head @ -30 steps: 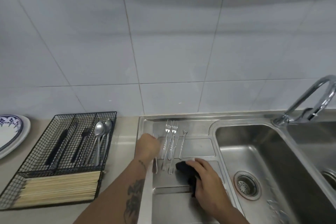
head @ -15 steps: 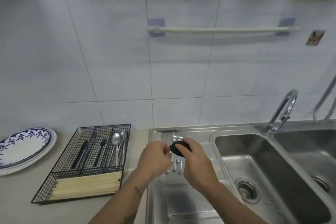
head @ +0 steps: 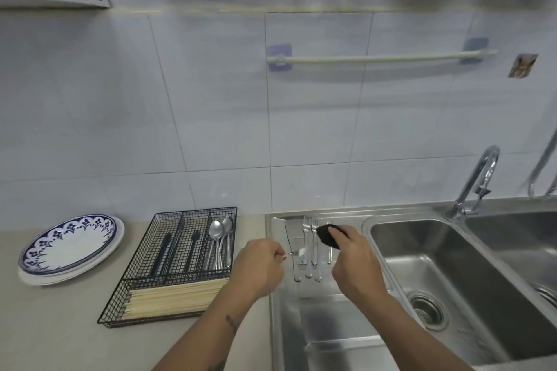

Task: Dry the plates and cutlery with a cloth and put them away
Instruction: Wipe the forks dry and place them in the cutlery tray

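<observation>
Hands over the sink drainboard (head: 340, 322).
Left hand (head: 259, 268) pinches what looks like a small fork (head: 297, 253); right hand (head: 354, 265) grips a dark cloth (head: 325, 235) above the forks (head: 310, 247).

No lettering, brand, number or sign can be read anywhere in front of me. The small picture sticker (head: 522, 65) on the wall tiles is too blurred to show any words. The blue pattern round the rim of the plate (head: 70, 242) on the surface is ornament, not text. The wire cutlery tray (head: 180, 262), the forks (head: 310, 247) on the drainboard, the dark cloth (head: 327, 235) and the tap (head: 476, 181) carry no mark I can make out.
</observation>
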The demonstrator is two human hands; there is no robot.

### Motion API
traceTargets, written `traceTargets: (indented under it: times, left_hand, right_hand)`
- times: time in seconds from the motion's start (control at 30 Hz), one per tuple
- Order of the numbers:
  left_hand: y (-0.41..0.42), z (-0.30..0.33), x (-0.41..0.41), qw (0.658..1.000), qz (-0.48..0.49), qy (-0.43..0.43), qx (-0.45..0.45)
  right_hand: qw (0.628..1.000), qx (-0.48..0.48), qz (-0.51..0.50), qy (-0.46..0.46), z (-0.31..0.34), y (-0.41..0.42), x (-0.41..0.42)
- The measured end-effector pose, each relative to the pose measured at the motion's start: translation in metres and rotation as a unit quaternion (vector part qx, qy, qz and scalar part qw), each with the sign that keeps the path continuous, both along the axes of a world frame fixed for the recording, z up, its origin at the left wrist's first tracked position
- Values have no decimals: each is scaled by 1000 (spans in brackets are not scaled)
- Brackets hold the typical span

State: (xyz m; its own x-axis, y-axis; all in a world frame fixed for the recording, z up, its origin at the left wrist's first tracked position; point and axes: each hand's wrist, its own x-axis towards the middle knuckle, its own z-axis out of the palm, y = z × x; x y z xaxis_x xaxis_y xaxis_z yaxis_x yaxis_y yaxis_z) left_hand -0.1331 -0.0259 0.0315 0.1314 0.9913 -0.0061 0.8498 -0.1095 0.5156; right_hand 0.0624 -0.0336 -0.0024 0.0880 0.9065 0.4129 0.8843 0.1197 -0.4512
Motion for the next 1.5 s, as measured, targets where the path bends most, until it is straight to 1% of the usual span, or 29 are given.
traceTargets:
  times: [0.03,0.1,0.17,0.23,0.27,0.37,0.53,0.57,0.67,0.77,0.83,0.9,0.97,1.07,1.13,1.17,1.23,1.27,1.37,1.4,1.5]
  left_hand:
    - [0,0,-2,1000,-1,-1,-12]
    - [1,1,-5,999,-5,-11,-34]
    - [4,3,-4,997,-7,-53,-54]
    - [4,6,-2,992,-5,-102,-67]
    - [4,7,-1,990,-2,-119,-73]
    - [5,2,0,987,5,-139,-87]
    - [10,-4,1,961,31,-244,-122]
    - [9,-5,2,957,36,-257,-130]
    - [5,-12,3,947,58,-283,-140]
    - [6,-21,2,940,83,-306,-125]
    - [9,-23,1,918,125,-359,-117]
    - [13,-24,2,881,172,-426,-107]
    - [17,-21,6,851,204,-474,-95]
    - [20,-14,12,809,230,-535,-76]
    - [20,-8,13,777,241,-576,-78]
    - [19,-5,13,769,241,-587,-83]
    - [17,-2,11,767,229,-592,-92]
    - [16,-2,11,766,222,-596,-95]
    - [14,0,11,757,211,-612,-88]
    - [13,0,12,756,206,-617,-78]
    - [10,1,11,770,189,-609,-40]
  right_hand:
    - [1000,13,-3,6,2,-1,-1]
    - [999,48,24,-3,6,-7,-10]
    - [995,64,73,-32,7,-16,-25]
    - [992,47,100,-67,1,-22,-35]
    - [992,31,96,-72,-3,-21,-37]
    - [997,-4,58,-49,-7,-17,-37]
    - [992,17,87,-86,-1,-15,-39]
    - [994,15,72,-78,-1,-12,-36]
    - [1000,4,11,-16,-1,-5,-23]
    - [999,14,-3,34,2,-1,-15]
    - [998,28,-2,58,4,-1,-16]
    - [997,39,3,72,6,-3,-23]
    - [996,37,25,77,7,-7,-37]
    - [996,22,73,52,1,-15,-53]
    - [997,3,73,30,-5,-17,-52]
    - [998,-14,61,25,-6,-17,-49]
    - [999,-32,40,19,-4,-16,-44]
    - [999,-24,40,13,-2,-15,-44]
    - [996,-2,83,-14,-2,-11,-47]
    - [996,-5,82,-18,-3,-10,-46]
    - [998,-32,38,25,-6,-8,-34]
